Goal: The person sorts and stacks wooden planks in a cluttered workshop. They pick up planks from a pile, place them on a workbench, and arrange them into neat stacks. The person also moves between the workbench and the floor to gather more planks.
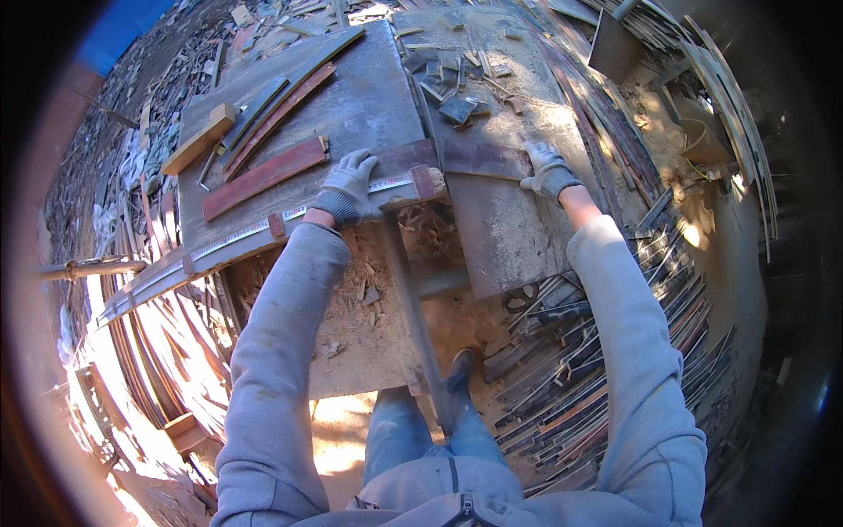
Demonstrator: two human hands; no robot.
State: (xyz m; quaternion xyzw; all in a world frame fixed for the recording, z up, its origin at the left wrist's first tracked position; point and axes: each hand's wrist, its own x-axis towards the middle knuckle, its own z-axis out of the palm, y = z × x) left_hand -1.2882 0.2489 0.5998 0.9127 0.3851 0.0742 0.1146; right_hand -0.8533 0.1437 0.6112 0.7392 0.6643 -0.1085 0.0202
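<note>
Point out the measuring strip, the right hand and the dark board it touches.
Measuring strip [237,236]: head view, on its white face.
Right hand [547,166]: head view, on its gloved back.
Dark board [486,161]: head view, on its upper face.

Front left edge of the grey flat worktop [378,97]: white ruled measuring tape [239,235]
Behind the tape: flat red wooden board [263,178]
Left edge: pale rectangular wooden block [200,140]
Right half: dark brown flat wooden strip [483,161]; behind it, small dark flat offcuts [457,110]

piled wood strips [562,404] at lower right, blue sheet [123,33] upper left
</note>
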